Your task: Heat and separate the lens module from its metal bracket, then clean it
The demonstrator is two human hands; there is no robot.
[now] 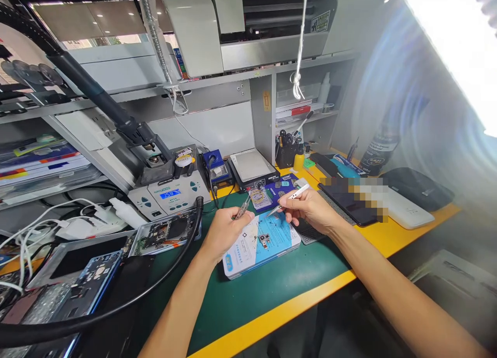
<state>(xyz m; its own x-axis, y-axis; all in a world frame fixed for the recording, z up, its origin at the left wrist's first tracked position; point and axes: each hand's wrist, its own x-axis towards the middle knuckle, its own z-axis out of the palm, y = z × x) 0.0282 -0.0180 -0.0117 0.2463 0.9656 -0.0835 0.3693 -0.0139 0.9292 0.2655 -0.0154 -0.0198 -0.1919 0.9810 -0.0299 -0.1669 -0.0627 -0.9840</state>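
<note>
A bench (272,320) with a yellow front edge and a dark green mat (221,309) fills the foreground. At the near left, a black hose (89,321) curves across an opened blue-edged phone (91,285). A white and blue box (282,240) lies flat on the mat at the middle, and a small camera module (264,239) rests on its top.

The left hand (227,231) is closed on a metallic tool (243,210), partly hidden by the fingers, above the box's far left part. The right hand (305,208) grips pale tweezers (290,197), whose points reach over the box's far edge, between the hands; whether they touch anything cannot be told. A dark perforated mat (310,234) lies beneath the right hand.

Left of the hands sit circuit boards (169,229). Just beyond the box, a clear case (261,198) lies on a navy pad (274,193). To the right are a black phone (345,201) and a white device (406,208).

Farther back stand a grey control unit (174,198) with a lit display, a silver-topped plate (254,166), a yellow bottle (298,162) and a black can (378,153). Behind them, a shelf (217,82) carries a large pale machine (194,29).
</note>
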